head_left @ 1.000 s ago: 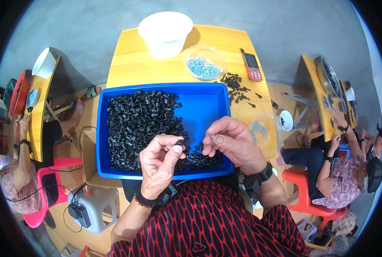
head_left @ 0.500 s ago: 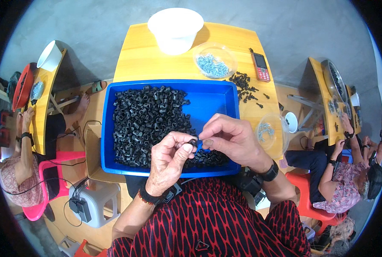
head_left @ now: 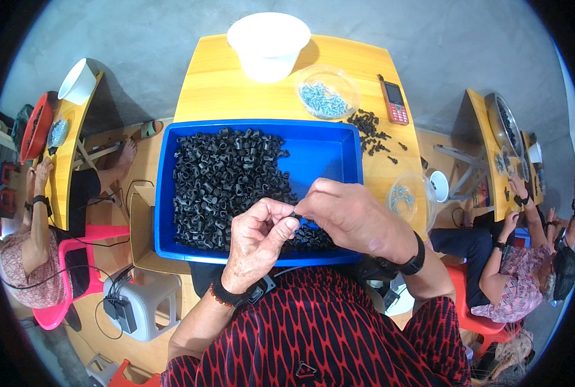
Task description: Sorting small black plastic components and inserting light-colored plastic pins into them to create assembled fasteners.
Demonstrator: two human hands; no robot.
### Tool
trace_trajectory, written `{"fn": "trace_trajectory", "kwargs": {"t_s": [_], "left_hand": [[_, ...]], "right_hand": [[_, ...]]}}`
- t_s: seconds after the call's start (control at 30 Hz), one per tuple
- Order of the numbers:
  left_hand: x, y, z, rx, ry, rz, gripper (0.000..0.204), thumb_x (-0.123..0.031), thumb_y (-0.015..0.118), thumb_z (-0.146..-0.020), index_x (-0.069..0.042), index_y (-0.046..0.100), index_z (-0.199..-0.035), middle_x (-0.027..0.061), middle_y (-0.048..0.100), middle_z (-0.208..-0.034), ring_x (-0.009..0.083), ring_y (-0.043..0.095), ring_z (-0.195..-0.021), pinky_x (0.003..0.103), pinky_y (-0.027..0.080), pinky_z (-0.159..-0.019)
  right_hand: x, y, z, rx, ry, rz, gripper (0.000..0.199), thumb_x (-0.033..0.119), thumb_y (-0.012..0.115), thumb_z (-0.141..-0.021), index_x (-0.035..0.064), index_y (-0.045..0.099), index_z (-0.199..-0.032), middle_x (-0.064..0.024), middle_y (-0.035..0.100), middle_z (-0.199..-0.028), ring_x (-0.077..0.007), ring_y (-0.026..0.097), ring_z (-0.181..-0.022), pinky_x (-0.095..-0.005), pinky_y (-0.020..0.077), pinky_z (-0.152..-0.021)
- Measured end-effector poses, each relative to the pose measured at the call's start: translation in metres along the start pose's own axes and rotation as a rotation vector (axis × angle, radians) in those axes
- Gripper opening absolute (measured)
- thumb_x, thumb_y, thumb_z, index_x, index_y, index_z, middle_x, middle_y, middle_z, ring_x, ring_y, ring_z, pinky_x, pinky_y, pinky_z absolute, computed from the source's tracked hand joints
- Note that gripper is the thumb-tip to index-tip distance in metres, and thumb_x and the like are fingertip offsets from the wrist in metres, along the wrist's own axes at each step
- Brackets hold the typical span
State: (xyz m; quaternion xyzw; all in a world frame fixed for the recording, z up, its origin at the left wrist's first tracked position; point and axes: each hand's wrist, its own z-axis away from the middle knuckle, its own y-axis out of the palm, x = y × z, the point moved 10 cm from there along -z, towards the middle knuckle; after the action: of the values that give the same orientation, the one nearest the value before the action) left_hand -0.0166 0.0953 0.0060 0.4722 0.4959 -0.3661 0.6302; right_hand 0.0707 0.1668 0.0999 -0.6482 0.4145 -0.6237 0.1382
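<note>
My left hand [head_left: 255,242] pinches a small black plastic part [head_left: 296,216] between thumb and forefinger, above the near side of a blue tray [head_left: 326,151]. Most of that part is covered by fingers. Bent over it from the right, my right hand [head_left: 352,213] has its fingertips pressed together against the part. Whatever those fingertips hold is hidden. Beneath both hands, a pile of similar black ring-shaped plastic parts [head_left: 220,180] fills the left and near side of the tray, while blue bottom shows at its far right.
Beyond the tray, the yellow table [head_left: 204,84] carries a white tub [head_left: 268,55], a clear bowl of small silvery screws [head_left: 324,100], loose black pieces [head_left: 368,129] and a red phone [head_left: 396,103]. Another clear dish [head_left: 407,200] stands right. People sit at tables on both sides.
My right hand has turned over and closed in on the black part, which is now mostly covered. My left hand keeps its pinch, nearly still.
</note>
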Motion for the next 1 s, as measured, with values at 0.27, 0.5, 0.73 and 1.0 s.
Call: {"fn": "trace_trajectory", "kwargs": {"t_s": [0.27,0.5,0.73,1.0], "left_hand": [[-0.004,0.0,-0.001,0.002,0.043,0.051,0.008,-0.003,0.066,-0.094,0.001,0.064,-0.1,0.0035,0.067,-0.085,0.007,0.062,-0.075,0.022,0.052,-0.068],[-0.005,-0.001,0.0,-0.036,0.01,0.078,0.019,-0.013,0.069,-0.094,0.001,0.061,-0.104,0.0062,0.067,-0.088,0.0106,0.063,-0.076,0.026,0.055,-0.071],[-0.006,-0.002,0.0,-0.028,0.055,0.11,0.019,-0.012,0.068,-0.094,0.002,0.061,-0.105,0.0075,0.068,-0.09,0.0118,0.064,-0.077,0.026,0.056,-0.072],[-0.02,-0.024,0.004,-0.218,0.223,0.153,0.012,-0.005,0.063,-0.096,-0.002,0.059,-0.106,0.0103,0.067,-0.094,0.0141,0.063,-0.077,0.027,0.054,-0.071]], "right_hand": [[0.025,0.011,-0.003,0.101,-0.036,0.134,0.024,0.002,0.06,-0.085,-0.0008,0.053,-0.108,-0.0147,0.052,-0.086,-0.0354,0.06,-0.084,-0.0432,0.051,-0.072],[0.014,0.002,0.004,-0.148,-0.092,0.04,0.038,0.001,0.06,-0.085,-0.0019,0.053,-0.123,-0.0167,0.06,-0.089,-0.0351,0.064,-0.082,-0.0418,0.0533,-0.068],[0.033,0.001,0.012,-0.263,-0.244,0.124,0.04,-0.001,0.066,-0.083,-0.0007,0.057,-0.121,-0.0169,0.066,-0.096,-0.0311,0.067,-0.082,-0.0388,0.0551,-0.068],[-0.036,-0.015,0.014,-0.393,0.153,-0.208,0.022,-0.002,0.065,-0.087,0.0012,0.064,-0.109,-0.0159,0.067,-0.091,-0.0313,0.068,-0.077,-0.035,0.0546,-0.066]]}}
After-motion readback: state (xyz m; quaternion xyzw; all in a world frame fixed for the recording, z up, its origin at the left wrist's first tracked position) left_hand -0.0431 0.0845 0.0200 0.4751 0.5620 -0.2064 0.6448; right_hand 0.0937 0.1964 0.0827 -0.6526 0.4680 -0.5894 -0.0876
